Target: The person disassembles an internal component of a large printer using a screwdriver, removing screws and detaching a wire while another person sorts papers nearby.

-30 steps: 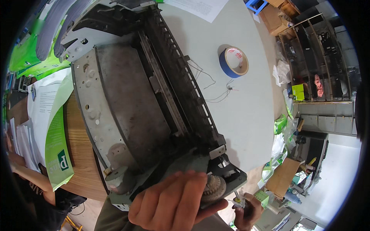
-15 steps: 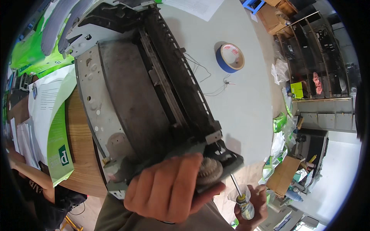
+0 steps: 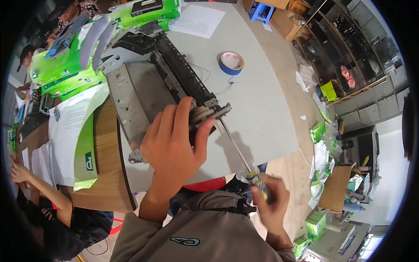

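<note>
A dark printer chassis (image 3: 150,89) with a grey metal side plate lies tilted on the table in front of me. My left hand (image 3: 172,139) grips its near end, fingers over the top and thumb by a cluster of pale gears (image 3: 200,114). In my right hand (image 3: 273,196) is a screwdriver (image 3: 235,149) with a long metal shaft and a yellow-and-clear handle. Its shaft slants up to the underside of the geared end plate. The tip is hidden there, so I cannot tell whether it sits on a screw.
On the grey table (image 3: 262,109) lie a blue tape roll (image 3: 231,63), thin wires (image 3: 227,88) and paper sheets (image 3: 198,21). Green packages (image 3: 65,72) are piled at the left. A co-worker's arm (image 3: 48,187) reaches in at lower left. Shelving (image 3: 345,48) stands far right.
My view has drawn back, so the chassis looks smaller and more of the table shows. My left hand's fingers have spread farther over the geared end. The screwdriver stays in my right hand.
</note>
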`<state>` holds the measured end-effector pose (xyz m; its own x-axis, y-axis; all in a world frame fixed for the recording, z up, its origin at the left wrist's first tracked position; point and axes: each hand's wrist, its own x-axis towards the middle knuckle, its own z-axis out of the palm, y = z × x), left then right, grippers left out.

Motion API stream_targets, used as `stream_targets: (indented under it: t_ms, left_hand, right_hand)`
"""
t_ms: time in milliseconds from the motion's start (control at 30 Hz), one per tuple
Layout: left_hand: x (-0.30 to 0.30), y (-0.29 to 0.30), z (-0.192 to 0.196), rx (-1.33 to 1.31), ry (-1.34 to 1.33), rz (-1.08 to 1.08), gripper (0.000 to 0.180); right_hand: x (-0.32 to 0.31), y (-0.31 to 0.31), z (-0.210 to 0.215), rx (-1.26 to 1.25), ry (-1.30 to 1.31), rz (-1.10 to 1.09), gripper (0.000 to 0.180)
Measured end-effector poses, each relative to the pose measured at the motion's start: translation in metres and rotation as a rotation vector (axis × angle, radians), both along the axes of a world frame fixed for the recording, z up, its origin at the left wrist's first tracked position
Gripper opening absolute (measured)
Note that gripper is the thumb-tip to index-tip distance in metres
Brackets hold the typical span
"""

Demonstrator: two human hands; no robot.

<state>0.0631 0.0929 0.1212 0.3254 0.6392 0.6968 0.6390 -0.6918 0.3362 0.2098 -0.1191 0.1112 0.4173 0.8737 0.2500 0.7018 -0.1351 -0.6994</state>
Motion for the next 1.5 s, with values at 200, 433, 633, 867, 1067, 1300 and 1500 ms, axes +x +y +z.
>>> stream_targets:
  t_ms: [200,433,633,867,1067,1300,1500]
  left_hand:
    - [0.001,-0.009,0.004,-0.012,-0.036,-0.020,0.038]
    - [-0.004,-0.116,-0.029,-0.510,-0.461,-0.377,0.035]
    - [0.040,-0.090,-0.045,-1.603,-1.045,-0.771,0.027]
    - [0.042,-0.077,-0.069,-1.549,-1.031,-0.841,0.020]
    - [0.045,-0.079,-0.073,-1.533,-1.064,-0.728,0.020]
    - [0.046,-0.078,-0.071,-1.498,-1.045,-0.695,0.021]
    - [0.055,-0.078,-0.065,-1.495,-1.062,-0.713,0.025]
  right_hand:
    - [0.003,-0.007,-0.018,0.047,2.255,-0.023,0.023]
    - [0.008,-0.009,-0.012,0.019,2.225,0.065,0.027]
    - [0.011,-0.015,-0.009,0.035,1.838,0.049,0.033]
    - [0.005,-0.029,-0.002,0.025,0.627,0.120,0.044]
    - [0.006,-0.032,-0.025,0.035,0.241,0.183,0.053]
    - [0.012,-0.023,-0.028,0.182,0.053,0.170,0.049]
    - [0.038,-0.026,-0.008,-0.165,1.667,0.248,0.052]
